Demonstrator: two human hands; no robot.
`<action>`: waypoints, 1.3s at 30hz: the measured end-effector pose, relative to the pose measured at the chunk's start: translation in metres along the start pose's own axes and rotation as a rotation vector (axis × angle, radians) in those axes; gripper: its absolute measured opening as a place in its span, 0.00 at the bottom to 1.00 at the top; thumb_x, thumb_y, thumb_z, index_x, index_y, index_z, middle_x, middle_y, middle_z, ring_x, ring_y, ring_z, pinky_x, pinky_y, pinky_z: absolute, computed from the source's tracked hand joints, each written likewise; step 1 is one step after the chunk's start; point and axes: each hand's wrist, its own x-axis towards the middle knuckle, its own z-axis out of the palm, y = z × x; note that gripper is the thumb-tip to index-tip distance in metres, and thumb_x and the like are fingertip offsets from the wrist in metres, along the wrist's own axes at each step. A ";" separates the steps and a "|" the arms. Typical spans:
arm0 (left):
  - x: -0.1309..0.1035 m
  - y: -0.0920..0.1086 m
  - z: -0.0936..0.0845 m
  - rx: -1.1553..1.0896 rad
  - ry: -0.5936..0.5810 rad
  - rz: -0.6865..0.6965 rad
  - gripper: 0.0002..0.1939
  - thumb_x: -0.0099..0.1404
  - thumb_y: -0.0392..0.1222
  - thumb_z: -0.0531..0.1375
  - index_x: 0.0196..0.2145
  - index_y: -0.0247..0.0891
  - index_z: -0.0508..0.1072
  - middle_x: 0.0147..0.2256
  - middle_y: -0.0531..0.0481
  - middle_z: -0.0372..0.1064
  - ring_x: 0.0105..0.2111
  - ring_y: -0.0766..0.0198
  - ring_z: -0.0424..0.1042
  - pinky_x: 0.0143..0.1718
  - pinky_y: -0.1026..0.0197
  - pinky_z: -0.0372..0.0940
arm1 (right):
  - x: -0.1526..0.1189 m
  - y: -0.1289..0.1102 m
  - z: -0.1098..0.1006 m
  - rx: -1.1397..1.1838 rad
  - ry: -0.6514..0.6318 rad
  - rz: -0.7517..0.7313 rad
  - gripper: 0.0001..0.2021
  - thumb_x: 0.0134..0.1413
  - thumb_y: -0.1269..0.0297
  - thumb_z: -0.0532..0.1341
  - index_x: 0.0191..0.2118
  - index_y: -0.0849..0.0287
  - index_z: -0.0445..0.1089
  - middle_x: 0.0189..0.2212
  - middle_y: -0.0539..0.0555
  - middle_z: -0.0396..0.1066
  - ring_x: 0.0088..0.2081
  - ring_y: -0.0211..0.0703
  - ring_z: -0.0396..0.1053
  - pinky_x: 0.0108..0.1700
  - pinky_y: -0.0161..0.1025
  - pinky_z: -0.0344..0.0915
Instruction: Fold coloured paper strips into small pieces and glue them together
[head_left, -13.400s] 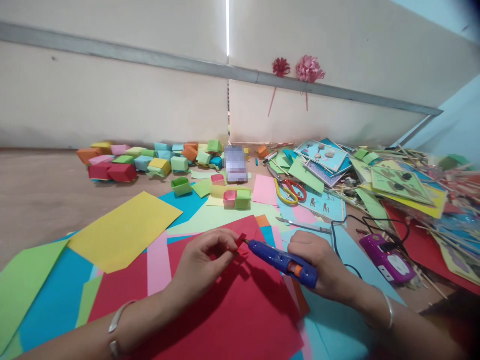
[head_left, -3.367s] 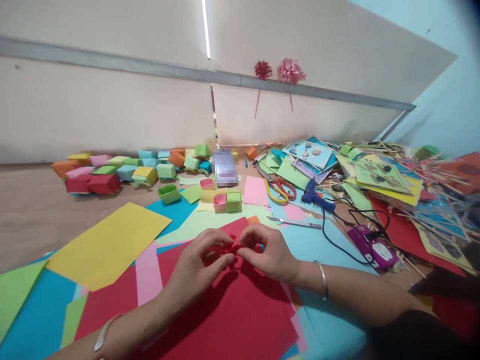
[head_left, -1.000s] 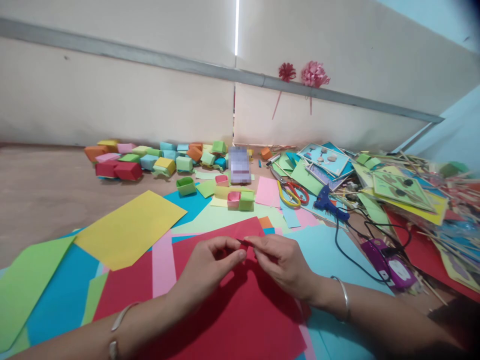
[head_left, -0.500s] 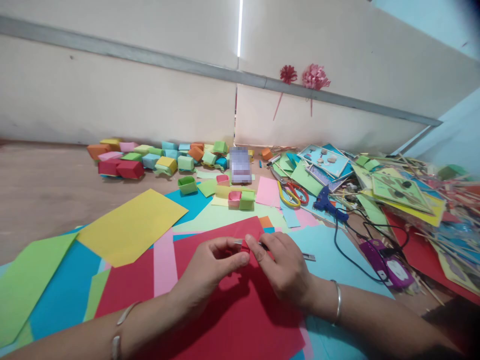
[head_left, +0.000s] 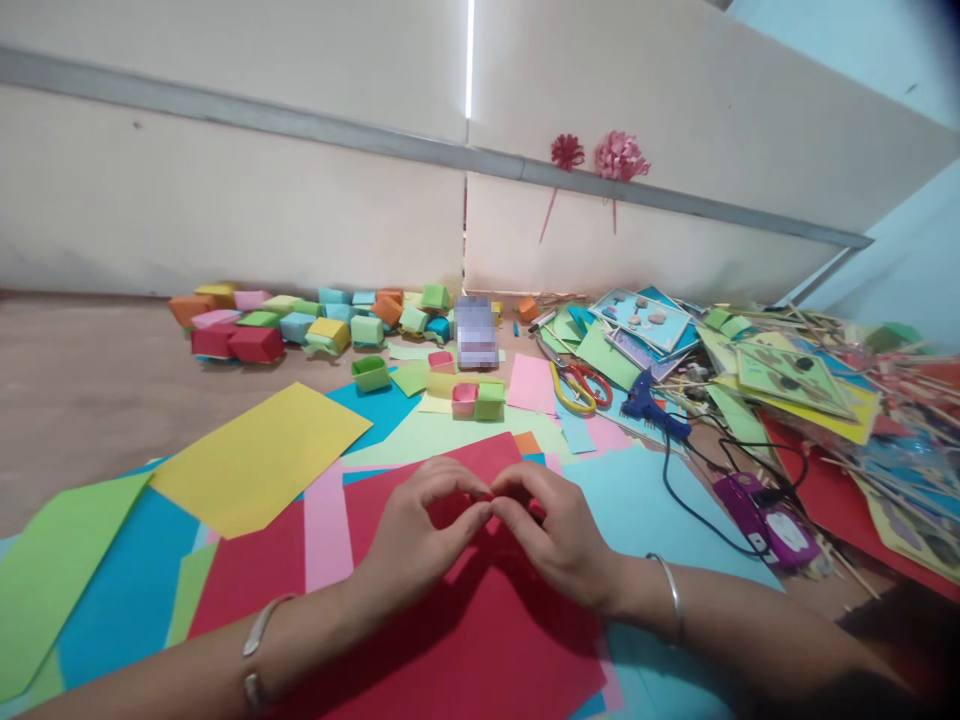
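Over a large red sheet (head_left: 480, 640), my left hand (head_left: 424, 525) and my right hand (head_left: 559, 530) meet at their fingertips. Both hands pinch between thumb and fingers a small red paper piece (head_left: 490, 496), mostly hidden by the fingertips. A dark object, hard to make out, shows under the curled fingers of my right hand. Beyond the hands lie small open paper boxes, one pink (head_left: 464, 401) and one green (head_left: 490, 400) side by side, with another green box (head_left: 370, 374) to their left.
Many coloured paper blocks (head_left: 256, 344) line the back. A phone (head_left: 477, 335), scissors (head_left: 576, 385), a blue glue gun (head_left: 651, 404) with a black cord and a purple box (head_left: 766, 522) lie right of centre. Sticks and cards pile at the right. A yellow sheet (head_left: 262, 458) lies left.
My fingertips have come together around the small red piece, which is now more covered. The metal blade seen beside my right hand is no longer visible. The view has shifted slightly.
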 end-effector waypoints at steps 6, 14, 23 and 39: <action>-0.002 0.000 0.003 0.057 0.003 0.021 0.06 0.52 0.44 0.64 0.26 0.42 0.70 0.28 0.52 0.71 0.31 0.58 0.71 0.35 0.55 0.65 | 0.005 -0.003 0.001 0.183 -0.017 0.188 0.04 0.57 0.66 0.57 0.33 0.59 0.67 0.26 0.48 0.68 0.27 0.35 0.65 0.31 0.34 0.61; -0.004 0.003 0.004 -0.003 -0.041 0.073 0.12 0.52 0.40 0.66 0.31 0.42 0.65 0.29 0.55 0.66 0.32 0.60 0.70 0.39 0.56 0.66 | 0.006 -0.002 0.000 0.228 -0.023 0.204 0.04 0.49 0.69 0.57 0.25 0.59 0.66 0.21 0.46 0.66 0.23 0.32 0.60 0.26 0.31 0.59; -0.003 -0.005 -0.001 -0.057 -0.230 -0.081 0.14 0.52 0.44 0.68 0.36 0.39 0.74 0.37 0.45 0.75 0.40 0.52 0.73 0.43 0.51 0.67 | 0.011 0.001 -0.011 0.441 0.005 0.330 0.05 0.49 0.64 0.61 0.26 0.59 0.68 0.22 0.47 0.67 0.24 0.33 0.63 0.28 0.33 0.62; 0.007 -0.010 -0.003 -0.586 -0.073 -0.318 0.18 0.47 0.46 0.74 0.29 0.39 0.70 0.22 0.57 0.71 0.23 0.67 0.70 0.28 0.63 0.64 | 0.021 0.023 -0.020 0.854 -0.212 0.533 0.19 0.46 0.51 0.71 0.36 0.59 0.69 0.22 0.45 0.66 0.22 0.31 0.63 0.22 0.29 0.60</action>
